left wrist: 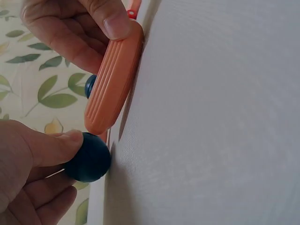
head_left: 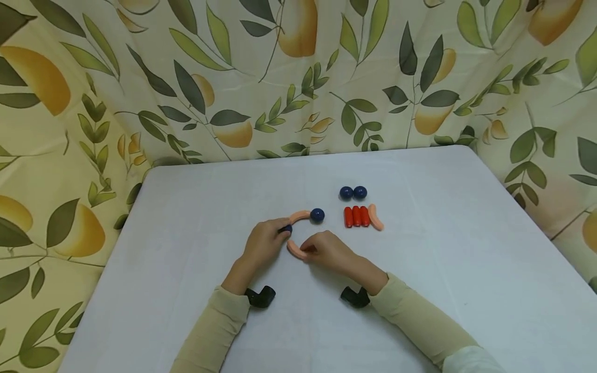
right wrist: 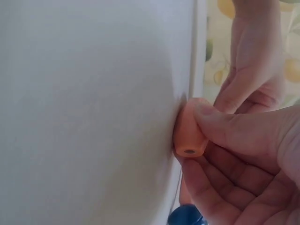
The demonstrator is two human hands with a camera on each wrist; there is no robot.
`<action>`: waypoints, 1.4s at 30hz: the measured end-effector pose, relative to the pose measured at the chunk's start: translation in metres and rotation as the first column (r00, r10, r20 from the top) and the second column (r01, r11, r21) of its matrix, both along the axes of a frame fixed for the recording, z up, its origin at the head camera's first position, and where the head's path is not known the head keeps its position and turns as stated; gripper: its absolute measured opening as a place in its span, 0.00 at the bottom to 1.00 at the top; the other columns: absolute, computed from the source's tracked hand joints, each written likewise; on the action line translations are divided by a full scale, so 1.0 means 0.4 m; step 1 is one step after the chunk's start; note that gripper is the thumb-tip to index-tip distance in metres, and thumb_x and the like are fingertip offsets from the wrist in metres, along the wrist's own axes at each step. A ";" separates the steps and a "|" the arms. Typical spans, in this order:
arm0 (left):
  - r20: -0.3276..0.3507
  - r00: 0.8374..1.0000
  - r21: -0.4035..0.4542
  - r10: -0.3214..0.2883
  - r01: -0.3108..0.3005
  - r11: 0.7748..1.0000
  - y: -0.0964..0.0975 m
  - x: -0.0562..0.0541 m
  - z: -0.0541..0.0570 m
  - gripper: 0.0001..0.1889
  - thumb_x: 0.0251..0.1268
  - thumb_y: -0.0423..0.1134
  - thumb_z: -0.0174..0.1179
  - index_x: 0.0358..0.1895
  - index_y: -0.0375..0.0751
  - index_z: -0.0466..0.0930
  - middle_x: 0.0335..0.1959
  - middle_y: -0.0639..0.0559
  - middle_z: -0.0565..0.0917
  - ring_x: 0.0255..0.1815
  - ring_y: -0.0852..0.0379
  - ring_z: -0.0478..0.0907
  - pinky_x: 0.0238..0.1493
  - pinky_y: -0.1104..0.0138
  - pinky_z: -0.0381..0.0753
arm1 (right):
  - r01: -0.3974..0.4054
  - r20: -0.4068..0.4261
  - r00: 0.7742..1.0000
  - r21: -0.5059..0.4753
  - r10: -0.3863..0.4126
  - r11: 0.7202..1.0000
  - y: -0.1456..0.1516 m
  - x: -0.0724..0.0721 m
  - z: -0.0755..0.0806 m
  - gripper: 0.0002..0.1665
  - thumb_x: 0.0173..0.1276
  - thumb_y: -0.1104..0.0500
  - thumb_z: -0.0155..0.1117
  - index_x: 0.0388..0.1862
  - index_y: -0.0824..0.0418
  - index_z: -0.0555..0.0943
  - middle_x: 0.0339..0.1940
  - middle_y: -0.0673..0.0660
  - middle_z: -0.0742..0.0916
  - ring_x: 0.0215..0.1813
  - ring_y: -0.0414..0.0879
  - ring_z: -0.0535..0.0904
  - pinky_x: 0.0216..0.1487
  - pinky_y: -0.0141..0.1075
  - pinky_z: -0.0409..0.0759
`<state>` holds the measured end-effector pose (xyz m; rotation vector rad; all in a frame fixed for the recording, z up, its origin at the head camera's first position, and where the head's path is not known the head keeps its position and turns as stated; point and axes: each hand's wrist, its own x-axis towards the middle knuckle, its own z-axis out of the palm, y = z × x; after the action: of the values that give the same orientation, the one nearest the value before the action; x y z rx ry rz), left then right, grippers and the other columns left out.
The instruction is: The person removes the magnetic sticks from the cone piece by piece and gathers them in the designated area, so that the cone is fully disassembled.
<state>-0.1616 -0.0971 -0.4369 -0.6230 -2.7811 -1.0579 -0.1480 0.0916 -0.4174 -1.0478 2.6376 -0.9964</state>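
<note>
My left hand [head_left: 265,242] pinches a dark blue ball [left wrist: 89,158] between thumb and fingers, low over the white table. From that ball a curved orange stick [head_left: 300,215] arcs away to a second blue ball [head_left: 317,215]. My right hand [head_left: 330,252] holds another curved orange stick [head_left: 296,250] by its near end. In the left wrist view this ridged orange stick [left wrist: 115,79] reaches down to the top of the pinched ball. A small dark spot shows in the end face of the orange stick [right wrist: 189,136] in the right wrist view.
To the right lie three red rods [head_left: 356,216] side by side, with one curved orange stick [head_left: 375,217] beside them. Two blue balls [head_left: 353,192] sit behind these. The white table [head_left: 210,191] ends at a patterned cloth [head_left: 326,103]. Black devices [head_left: 261,297] are at both wrists.
</note>
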 end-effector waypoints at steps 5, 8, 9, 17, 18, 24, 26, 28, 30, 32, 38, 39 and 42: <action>0.020 0.999 -0.019 0.026 -0.026 0.999 0.006 0.008 0.000 0.18 0.60 0.31 0.60 0.54 0.37 0.78 0.51 0.46 0.79 0.53 0.51 0.75 0.51 0.60 0.74 | 0.023 0.013 1.000 -0.016 -0.023 1.000 0.026 0.014 -0.001 0.04 0.59 0.66 0.65 0.29 0.60 0.86 0.26 0.47 0.85 0.28 0.35 0.75 0.33 0.28 0.73; 0.014 0.999 -0.023 0.031 -0.030 0.999 0.008 0.011 0.002 0.18 0.60 0.32 0.61 0.54 0.37 0.78 0.50 0.46 0.80 0.52 0.51 0.75 0.50 0.60 0.74 | 0.091 0.010 0.996 -0.016 -0.091 0.996 0.060 0.019 0.003 0.05 0.57 0.66 0.66 0.33 0.62 0.86 0.30 0.49 0.86 0.33 0.39 0.79 0.38 0.32 0.77; 0.014 0.999 -0.024 0.030 -0.030 0.999 0.009 0.011 0.003 0.18 0.60 0.32 0.60 0.54 0.37 0.78 0.50 0.46 0.80 0.52 0.51 0.76 0.50 0.60 0.74 | 0.119 0.004 0.993 -0.017 -0.119 0.993 0.074 0.019 0.005 0.06 0.57 0.66 0.67 0.34 0.63 0.86 0.31 0.50 0.86 0.34 0.40 0.80 0.39 0.34 0.78; 0.033 0.999 -0.004 0.038 -0.038 0.999 0.009 0.013 0.008 0.16 0.60 0.33 0.60 0.53 0.40 0.79 0.49 0.47 0.81 0.51 0.51 0.76 0.50 0.60 0.74 | 0.358 0.003 0.934 -0.028 -0.359 0.933 0.202 0.000 0.033 0.09 0.55 0.67 0.68 0.36 0.67 0.85 0.31 0.55 0.86 0.34 0.48 0.82 0.40 0.41 0.80; 0.032 0.999 -0.006 0.035 -0.035 0.999 0.010 0.013 0.009 0.16 0.60 0.33 0.60 0.53 0.40 0.79 0.49 0.47 0.81 0.51 0.51 0.76 0.50 0.60 0.74 | 0.381 0.005 0.924 -0.025 -0.381 0.924 0.216 -0.004 0.039 0.10 0.54 0.68 0.68 0.37 0.68 0.85 0.31 0.56 0.86 0.35 0.49 0.82 0.40 0.42 0.80; 0.045 0.998 -0.007 0.034 -0.034 0.999 0.011 0.013 0.010 0.16 0.61 0.33 0.60 0.53 0.40 0.79 0.49 0.47 0.80 0.52 0.52 0.76 0.50 0.61 0.74 | 0.450 -0.004 0.893 -0.002 -0.450 0.893 0.284 -0.022 0.064 0.13 0.55 0.67 0.69 0.39 0.71 0.83 0.35 0.62 0.86 0.39 0.55 0.81 0.42 0.46 0.78; 0.050 0.998 -0.001 0.037 -0.037 0.999 0.011 0.013 0.010 0.16 0.61 0.33 0.60 0.53 0.40 0.79 0.49 0.47 0.81 0.51 0.52 0.76 0.50 0.61 0.75 | 0.475 0.021 0.880 0.012 -0.475 0.880 0.303 -0.029 0.070 0.14 0.56 0.65 0.68 0.40 0.71 0.83 0.36 0.62 0.86 0.41 0.55 0.81 0.43 0.46 0.78; 0.055 0.998 -0.001 0.038 -0.038 0.999 0.012 0.012 0.010 0.16 0.61 0.33 0.60 0.53 0.39 0.79 0.49 0.47 0.80 0.52 0.52 0.76 0.50 0.62 0.74 | 0.511 0.049 0.857 0.040 -0.513 0.858 0.324 -0.034 0.073 0.15 0.58 0.63 0.67 0.42 0.71 0.82 0.37 0.63 0.86 0.42 0.56 0.80 0.43 0.46 0.77; 0.061 0.997 -0.006 0.039 -0.039 0.999 0.012 0.011 0.009 0.16 0.61 0.33 0.60 0.53 0.40 0.79 0.49 0.47 0.80 0.52 0.53 0.76 0.51 0.62 0.74 | 0.549 0.072 0.830 0.064 -0.553 0.833 0.346 -0.039 0.073 0.16 0.59 0.62 0.66 0.42 0.72 0.82 0.38 0.64 0.85 0.43 0.57 0.80 0.43 0.47 0.77; 0.062 0.997 -0.012 0.039 -0.038 0.999 0.011 0.010 0.008 0.16 0.61 0.34 0.60 0.53 0.40 0.79 0.50 0.47 0.80 0.52 0.53 0.75 0.51 0.62 0.74 | 0.581 0.089 0.804 0.091 -0.588 0.809 0.366 -0.043 0.068 0.17 0.60 0.61 0.65 0.43 0.72 0.81 0.39 0.65 0.85 0.45 0.58 0.78 0.44 0.48 0.76; 0.030 0.999 -0.012 0.035 -0.035 0.999 0.010 0.010 0.007 0.16 0.61 0.33 0.60 0.53 0.38 0.79 0.50 0.46 0.80 0.52 0.51 0.75 0.51 0.61 0.74 | 0.631 0.127 0.744 0.192 -0.656 0.752 0.407 -0.062 0.041 0.19 0.62 0.59 0.63 0.45 0.73 0.80 0.41 0.66 0.83 0.47 0.59 0.75 0.47 0.50 0.73; 0.029 0.999 -0.014 0.035 -0.035 0.999 0.009 0.010 0.007 0.16 0.61 0.33 0.60 0.53 0.38 0.79 0.50 0.46 0.80 0.52 0.51 0.75 0.51 0.61 0.74 | 0.633 0.134 0.737 0.207 -0.663 0.746 0.409 -0.064 0.038 0.19 0.62 0.59 0.63 0.45 0.73 0.80 0.41 0.67 0.83 0.47 0.59 0.75 0.47 0.50 0.73; 0.038 0.999 -0.018 0.037 -0.037 0.999 0.008 0.011 0.008 0.17 0.61 0.34 0.60 0.54 0.38 0.78 0.50 0.46 0.80 0.53 0.51 0.75 0.51 0.61 0.74 | 0.634 0.146 0.727 0.230 -0.670 0.738 0.405 -0.064 0.034 0.19 0.63 0.60 0.62 0.46 0.74 0.79 0.42 0.67 0.82 0.46 0.59 0.74 0.47 0.50 0.73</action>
<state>-0.1571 -0.0939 -0.4338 -0.5564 -2.8262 -1.0503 -0.1737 0.2537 -0.4038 0.0855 2.8646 -0.8901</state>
